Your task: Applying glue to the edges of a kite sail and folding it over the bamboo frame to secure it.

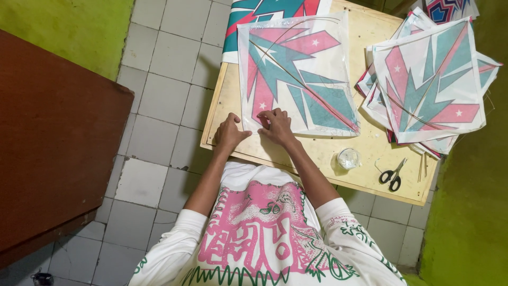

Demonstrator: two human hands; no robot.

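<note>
Head view looks down on a kite (299,74) lying flat on the low wooden table (328,153), its near corner under both hands. Left hand (229,132) rests curled on that corner's edge; right hand (276,125) presses bent fingertips onto the paper, gripping nothing. To the right sit a stack of finished kites (431,79), a small clear cup (348,158) and scissors (392,175).
</note>
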